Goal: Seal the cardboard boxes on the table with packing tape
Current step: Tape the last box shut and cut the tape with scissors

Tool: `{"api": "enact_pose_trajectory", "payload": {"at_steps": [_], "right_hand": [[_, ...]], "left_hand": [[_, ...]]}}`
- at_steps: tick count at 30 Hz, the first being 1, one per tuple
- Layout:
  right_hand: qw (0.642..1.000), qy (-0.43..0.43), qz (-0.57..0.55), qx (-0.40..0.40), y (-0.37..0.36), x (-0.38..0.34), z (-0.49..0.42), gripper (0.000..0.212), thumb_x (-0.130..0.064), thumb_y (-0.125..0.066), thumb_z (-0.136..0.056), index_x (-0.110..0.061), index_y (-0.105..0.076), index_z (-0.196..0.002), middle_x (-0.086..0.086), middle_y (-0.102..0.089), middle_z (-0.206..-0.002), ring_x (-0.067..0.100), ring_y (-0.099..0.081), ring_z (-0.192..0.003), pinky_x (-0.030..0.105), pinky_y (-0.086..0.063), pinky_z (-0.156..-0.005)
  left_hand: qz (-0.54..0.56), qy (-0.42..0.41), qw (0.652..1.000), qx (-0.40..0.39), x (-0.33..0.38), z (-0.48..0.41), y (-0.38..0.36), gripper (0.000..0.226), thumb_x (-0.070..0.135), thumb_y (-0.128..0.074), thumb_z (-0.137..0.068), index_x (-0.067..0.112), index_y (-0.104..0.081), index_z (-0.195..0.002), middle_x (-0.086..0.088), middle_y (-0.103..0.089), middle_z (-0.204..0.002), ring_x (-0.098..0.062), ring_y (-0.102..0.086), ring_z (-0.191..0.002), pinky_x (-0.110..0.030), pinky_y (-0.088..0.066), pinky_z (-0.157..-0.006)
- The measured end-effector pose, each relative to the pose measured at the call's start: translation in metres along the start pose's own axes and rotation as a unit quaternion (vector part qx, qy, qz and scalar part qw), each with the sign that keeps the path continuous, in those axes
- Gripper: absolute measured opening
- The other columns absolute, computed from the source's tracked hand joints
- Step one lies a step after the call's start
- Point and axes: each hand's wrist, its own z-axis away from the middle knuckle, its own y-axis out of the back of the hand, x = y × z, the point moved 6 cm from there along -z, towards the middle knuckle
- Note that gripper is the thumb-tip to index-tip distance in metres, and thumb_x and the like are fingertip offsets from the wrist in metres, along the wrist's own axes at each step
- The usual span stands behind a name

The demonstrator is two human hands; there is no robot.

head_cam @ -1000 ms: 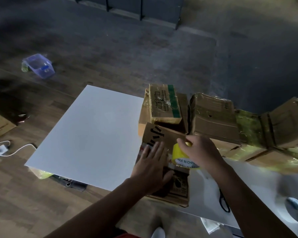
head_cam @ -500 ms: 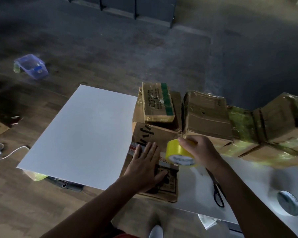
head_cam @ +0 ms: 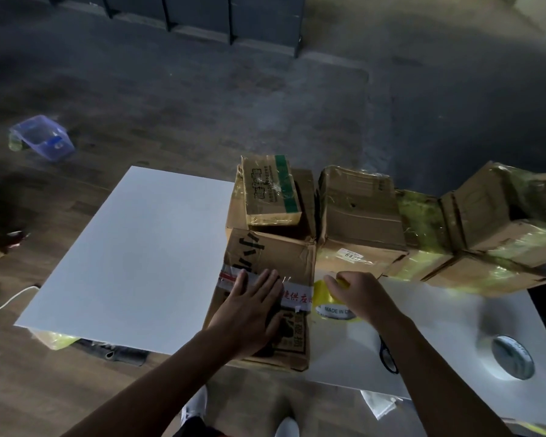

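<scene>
At the centre of the frame we see the left hand (head_cam: 252,305) lying flat, fingers straight, on the cardboard box (head_cam: 275,250), across a white printed tape strip (head_cam: 297,298). This box sits at the near edge of the white table (head_cam: 133,247). Just right of it, the right hand (head_cam: 360,294) curls over and grips the yellow tape roll (head_cam: 323,298) beside the box's right edge. Taped boxes (head_cam: 360,209) line the right behind. We make out scissors (head_cam: 388,357) partly hidden under the right forearm, and a blue container (head_cam: 41,140) on the floor, upper left
</scene>
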Motion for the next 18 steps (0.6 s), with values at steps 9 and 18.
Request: {"api": "enact_pose_trajectory", "payload": {"at_steps": [9, 18], "right_hand": [[0.999, -0.013, -0.049, -0.01, -0.003, 0.008, 0.005, 0.04, -0.036, -0.057, -0.094, -0.009, -0.056, -0.065, 0.005, -0.049, -0.056, 0.019, -0.048, -0.054, 0.031, -0.038, -0.056], [0.999, -0.016, -0.029, 0.007, -0.004, 0.009, 0.004, 0.036, -0.04, -0.056, -0.093, -0.017, -0.051, -0.066, 0.001, -0.052, -0.058, 0.022, -0.055, -0.06, 0.03, -0.039, -0.058]], "left_hand": [[-0.001, 0.007, 1.0, -0.031, 0.052, 0.001, 0.003, 0.061, 0.029, -0.031, -0.103, -0.003, -0.006, -0.149, -0.031, -0.007, -0.156, -0.043, -0.005, -0.146, -0.053, -0.007, -0.117], [0.06, 0.103, 0.988, -0.1, 0.095, -0.007, 0.002, 0.103, 0.043, -0.058, -0.091, 0.011, 0.023, -0.147, -0.023, 0.03, -0.149, -0.05, 0.029, -0.131, -0.069, 0.006, -0.109]]}}
